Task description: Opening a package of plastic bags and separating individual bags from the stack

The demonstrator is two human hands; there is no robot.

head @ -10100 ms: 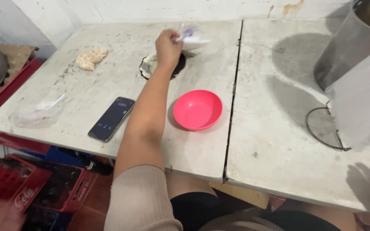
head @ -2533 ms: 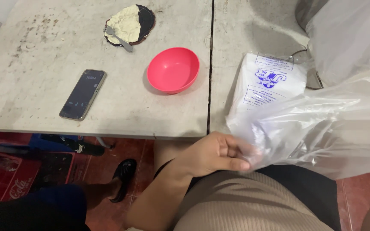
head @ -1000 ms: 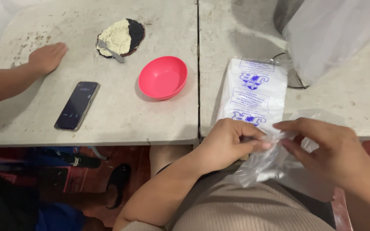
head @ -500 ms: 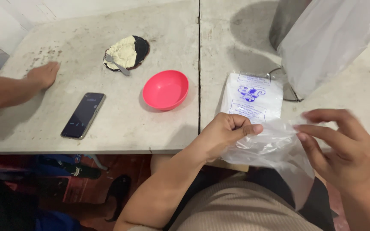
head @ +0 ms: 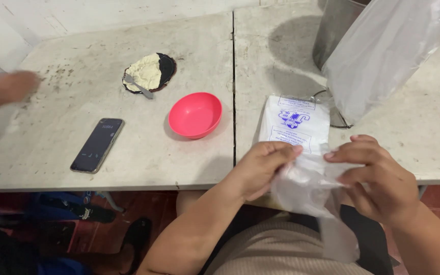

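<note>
Clear plastic is what you have between your hands: a thin clear bag (head: 306,186), crumpled, held just over the near table edge and hanging down toward your lap. Your left hand (head: 260,168) pinches its upper edge between thumb and fingers, and your right hand (head: 378,175) grips the same edge from the other side, fingers curled over the film. The two hands are close together, almost touching.

Just beyond your fingertips lies a flat pack of white printed bags (head: 295,122) on the grey table (head: 143,153), its near end touching or slipping under the bag you hold. Beyond your right hand a large translucent sack (head: 383,51) leans against a metal pot (head: 334,28), with a wire ring (head: 338,119) at its foot. Left of your left hand sits a pink bowl (head: 195,114), and farther left a dark phone (head: 98,145) lies face up. Beyond the bowl is a dark plate of pale dough (head: 148,74) with a spoon (head: 138,86) resting on it. At the far left, another person's hand (head: 14,85), blurred, hovers over the table.
</note>
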